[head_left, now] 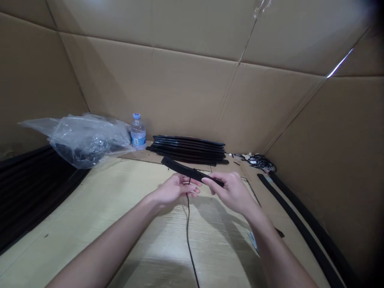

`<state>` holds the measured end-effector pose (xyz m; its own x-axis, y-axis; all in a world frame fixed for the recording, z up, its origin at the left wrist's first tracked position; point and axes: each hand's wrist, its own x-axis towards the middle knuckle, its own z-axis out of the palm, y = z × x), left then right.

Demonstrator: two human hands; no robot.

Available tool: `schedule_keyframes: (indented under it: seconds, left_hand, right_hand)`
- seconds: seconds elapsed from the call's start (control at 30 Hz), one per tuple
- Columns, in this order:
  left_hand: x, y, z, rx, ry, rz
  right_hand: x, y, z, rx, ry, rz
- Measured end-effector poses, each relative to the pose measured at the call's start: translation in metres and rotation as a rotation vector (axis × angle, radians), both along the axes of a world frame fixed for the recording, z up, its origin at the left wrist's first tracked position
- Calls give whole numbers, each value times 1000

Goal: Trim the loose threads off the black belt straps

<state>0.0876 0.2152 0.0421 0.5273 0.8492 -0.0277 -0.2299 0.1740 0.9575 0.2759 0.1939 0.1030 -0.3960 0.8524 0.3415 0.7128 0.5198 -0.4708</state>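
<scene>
Head view: black strip (192, 172) across both hands, left grip (175, 190) and right grip (231, 192) each clasping it.

1. Flat work surface of pale brown cardboard sheets (90, 224), enclosed by upright cardboard walls.
2. Crumpled clear plastic bag (84, 138) holding dark items, lying at far left.
3. Small clear plastic water bottle with blue cap (138, 132), upright just beside the bag.
4. Stack of long flat black strips (189, 150) against the back wall, right of the bottle.
5. Tangle of thin black and white wires (258, 161) in the far right corner.
6. Two long black rubbery strips (303, 228) lying along the right wall.
7. Dark ribbed black mass (30, 188) at the left edge.
</scene>
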Motion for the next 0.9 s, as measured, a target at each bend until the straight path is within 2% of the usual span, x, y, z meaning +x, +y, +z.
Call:
schedule_keyframes:
  seconds: [0.07,0.13,0.27,0.37,0.5,0.6,0.67,0.9]
  left_hand:
    - [6,-5,5,-38,-96,-7]
    - [11,-6,8,-14,-123,95]
    - [18,-4,6,103,-82,324]
    - [20,-4,3,176,2,341]
    - [19,-9,3,357,197,371]
    - [17,-13,7,547,405,377]
    - [15,-14,9,617,554,374]
    - [0,-13,17,947,1083,281]
  right_hand:
    - [2,2,-2,12,7,-15]
    - [3,3,-4,21,11,-33]
    - [1,2,-5,36,37,-63]
    - [-1,1,-5,41,76,-74]
    - [-4,1,-9,74,77,-112]
    - [-7,2,-17,139,34,-138]
    - [-9,4,-24,189,-7,-147]
    - [-16,9,-42,325,-244,-202]
